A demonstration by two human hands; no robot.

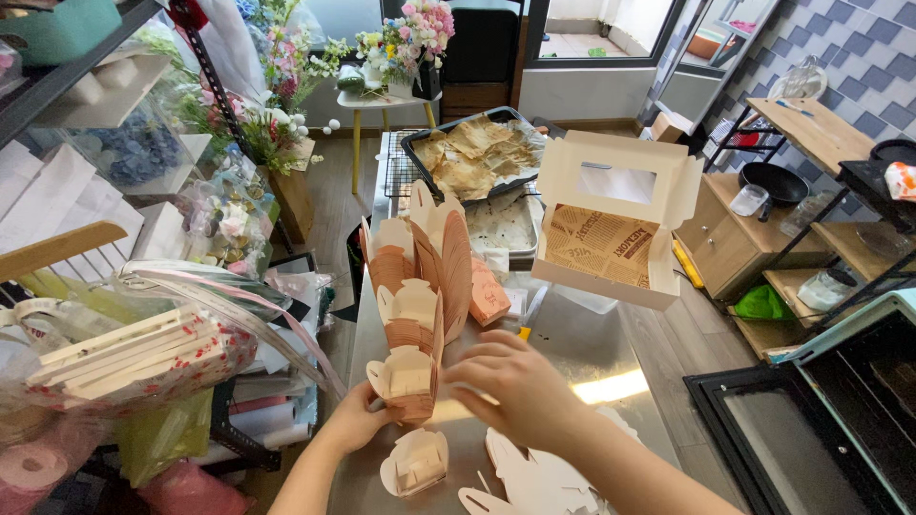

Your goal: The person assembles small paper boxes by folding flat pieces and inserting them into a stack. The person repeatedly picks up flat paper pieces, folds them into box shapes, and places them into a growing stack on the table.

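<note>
head view, from the left: shelves crowded with wrapped flowers and a bag of flat red-printed cartons (pixel 143 358) press in beside the steel desk (pixel 592 358). the left hand (pixel 355 422) curls its grip round the foot of a small folded paper box (pixel 408 383), which ends a leaning row of nested pink-and-cream boxes (pixel 420 277) running up the middle of the desk. the right hand (pixel 520 386) hovers over the same box, fingers bent and loose, closed on nothing that i can see. to do this well, i'd say keep the left hand steady low down and let the right work only the top flaps, since the row leans and would likely topple with a shove. another folded box (pixel 417 463) lies just in front, with flat white cut-outs (pixel 534 482) under the right forearm, crowding the elbow. further right an open white window box (pixel 611 219) lined with printed paper stands on the desk, a dark baking tray (pixel 477 153) of crumpled paper behind it, and an oven door (pixel 821 429) at the far right.
</note>
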